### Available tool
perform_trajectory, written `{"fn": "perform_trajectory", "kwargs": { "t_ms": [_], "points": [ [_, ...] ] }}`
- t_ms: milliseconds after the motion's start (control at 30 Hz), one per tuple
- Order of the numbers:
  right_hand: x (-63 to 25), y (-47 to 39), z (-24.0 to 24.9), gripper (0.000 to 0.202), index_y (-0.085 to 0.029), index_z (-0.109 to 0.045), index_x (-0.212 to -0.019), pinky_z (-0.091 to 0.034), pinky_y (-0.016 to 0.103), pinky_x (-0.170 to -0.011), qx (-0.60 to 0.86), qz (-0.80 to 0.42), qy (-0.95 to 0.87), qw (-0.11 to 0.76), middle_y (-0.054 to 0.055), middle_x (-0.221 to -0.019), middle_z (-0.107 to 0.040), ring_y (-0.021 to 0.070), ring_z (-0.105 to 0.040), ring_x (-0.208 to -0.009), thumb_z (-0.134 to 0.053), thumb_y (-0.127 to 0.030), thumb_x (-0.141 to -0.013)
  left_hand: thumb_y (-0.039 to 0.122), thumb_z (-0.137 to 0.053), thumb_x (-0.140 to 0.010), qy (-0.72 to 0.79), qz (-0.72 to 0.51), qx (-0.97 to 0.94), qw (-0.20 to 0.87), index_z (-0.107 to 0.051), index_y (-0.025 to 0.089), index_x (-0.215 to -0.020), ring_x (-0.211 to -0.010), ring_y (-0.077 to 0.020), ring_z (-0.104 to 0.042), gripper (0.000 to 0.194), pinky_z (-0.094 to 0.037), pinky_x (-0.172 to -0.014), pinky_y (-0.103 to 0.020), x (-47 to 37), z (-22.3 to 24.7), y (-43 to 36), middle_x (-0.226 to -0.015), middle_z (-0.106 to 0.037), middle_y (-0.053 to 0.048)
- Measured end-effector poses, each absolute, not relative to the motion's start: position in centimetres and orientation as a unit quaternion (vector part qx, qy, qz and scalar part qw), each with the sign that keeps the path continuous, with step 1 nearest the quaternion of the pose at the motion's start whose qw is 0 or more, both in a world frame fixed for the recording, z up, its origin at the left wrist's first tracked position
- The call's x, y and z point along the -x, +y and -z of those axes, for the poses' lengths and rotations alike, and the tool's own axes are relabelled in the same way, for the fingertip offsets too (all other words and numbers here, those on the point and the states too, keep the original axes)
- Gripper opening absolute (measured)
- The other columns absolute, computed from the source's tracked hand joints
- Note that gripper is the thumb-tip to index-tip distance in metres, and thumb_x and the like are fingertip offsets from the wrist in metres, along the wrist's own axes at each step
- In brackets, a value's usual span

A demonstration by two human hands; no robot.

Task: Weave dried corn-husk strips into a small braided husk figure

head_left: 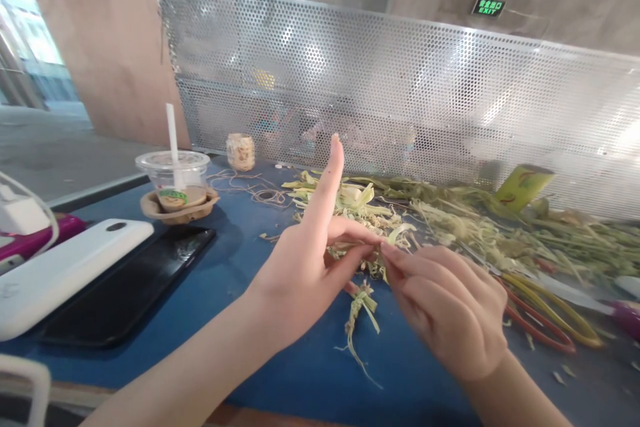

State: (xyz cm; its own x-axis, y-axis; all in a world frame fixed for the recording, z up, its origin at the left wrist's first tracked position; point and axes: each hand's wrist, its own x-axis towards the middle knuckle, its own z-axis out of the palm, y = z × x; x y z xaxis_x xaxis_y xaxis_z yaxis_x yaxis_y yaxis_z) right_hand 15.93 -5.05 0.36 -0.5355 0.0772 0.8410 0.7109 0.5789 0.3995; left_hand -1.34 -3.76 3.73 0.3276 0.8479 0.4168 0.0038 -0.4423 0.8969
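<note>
My left hand (305,273) is over the table, one finger stretched upward. Its other fingers pinch a thin pale-green plant strip (395,235). From the right, my right hand (447,303) closes its thumb and fingertips on the same strip, and the fingertips of both hands nearly meet. Just below my left hand a small knotted piece of plant fibre (361,310) with trailing strands shows; whether it hangs from the hand or lies on the table, I cannot tell. Behind the hands is a heap of pale shredded leaves (357,197).
Long green stalks (575,240) spread to the right, near red and yellow loop handles (545,313). At left are a black phone (130,283), a white power bank (75,273) and a lidded plastic cup (175,180). A perforated metal screen (375,80) stands behind the table.
</note>
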Motion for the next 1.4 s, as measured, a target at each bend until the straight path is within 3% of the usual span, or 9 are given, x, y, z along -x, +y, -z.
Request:
{"fn": "perform_trajectory", "kwargs": {
  "t_ms": [233,500,667,767,1067,1400],
  "points": [
    [-15.8,-5.0,-0.7,0.013,-0.02,-0.049,-0.076,-0.048,0.03,-0.051,0.232,0.384,-0.795,0.408,0.008,-0.078,-0.07,0.0164,-0.059,-0.061,-0.054,-0.008,-0.078,0.024,-0.058,-0.081,0.331,-0.472,-0.726,0.375,0.008,0.041,-0.141,-0.072,-0.0201,-0.067,0.091,-0.051,-0.059,-0.027,1.8,-3.8,-3.6,-0.082,-0.07,0.004],
    [-15.6,-4.5,-1.4,0.01,-0.017,-0.048,-0.082,-0.047,0.029,-0.049,0.226,0.361,-0.821,0.381,0.008,-0.074,-0.07,0.0168,-0.061,-0.061,-0.044,-0.008,-0.084,0.021,-0.056,-0.081,0.293,-0.466,-0.811,0.197,-0.017,0.037,-0.142,-0.089,-0.0206,-0.063,0.075,-0.048,-0.079,-0.03,2.2,-2.6,-2.3,-0.08,-0.065,0.004],
    [-15.7,-4.1,-0.8,0.01,-0.016,-0.048,-0.083,-0.048,0.028,-0.053,0.231,0.313,-0.829,0.402,0.005,-0.07,-0.066,0.0171,-0.062,-0.066,-0.048,-0.006,-0.083,0.01,-0.05,-0.081,0.188,-0.422,-0.885,0.055,0.01,0.032,-0.143,-0.087,-0.0183,-0.059,0.09,-0.049,-0.079,-0.029,2.5,-1.6,-1.1,-0.08,-0.061,0.002],
    [-15.8,-4.0,-0.4,0.015,-0.017,-0.047,-0.086,-0.049,0.027,-0.056,0.26,0.227,-0.834,0.43,0.005,-0.075,-0.065,0.017,-0.062,-0.072,-0.05,-0.004,-0.081,0.005,-0.047,-0.08,0.175,-0.426,-0.888,0.007,0.017,0.028,-0.142,-0.087,-0.0177,-0.057,0.093,-0.05,-0.08,-0.028,2.4,-1.5,-0.9,-0.081,-0.059,0.001],
    [-15.4,-4.1,-0.1,0.017,-0.017,-0.045,-0.088,-0.046,0.025,-0.062,0.307,0.189,-0.832,0.422,0.004,-0.077,-0.06,0.0138,-0.055,-0.071,-0.047,-0.001,-0.083,0.008,-0.056,-0.076,0.243,-0.463,-0.852,0.033,0.011,0.031,-0.143,-0.076,-0.0177,-0.059,0.098,-0.053,-0.078,-0.033,2.1,-1.7,-1.4,-0.071,-0.058,0.003],
    [-15.1,-4.5,-0.2,0.021,-0.021,-0.036,-0.079,-0.042,0.021,-0.063,0.322,0.119,-0.848,0.404,-0.001,-0.073,-0.049,0.0102,-0.049,-0.07,-0.043,-0.001,-0.083,0.009,-0.061,-0.071,0.327,-0.481,-0.811,0.06,0.009,0.025,-0.144,-0.073,-0.0175,-0.062,0.103,-0.053,-0.068,-0.027,2.0,-1.6,-1.4,-0.065,-0.06,0.004]
  ]
}}
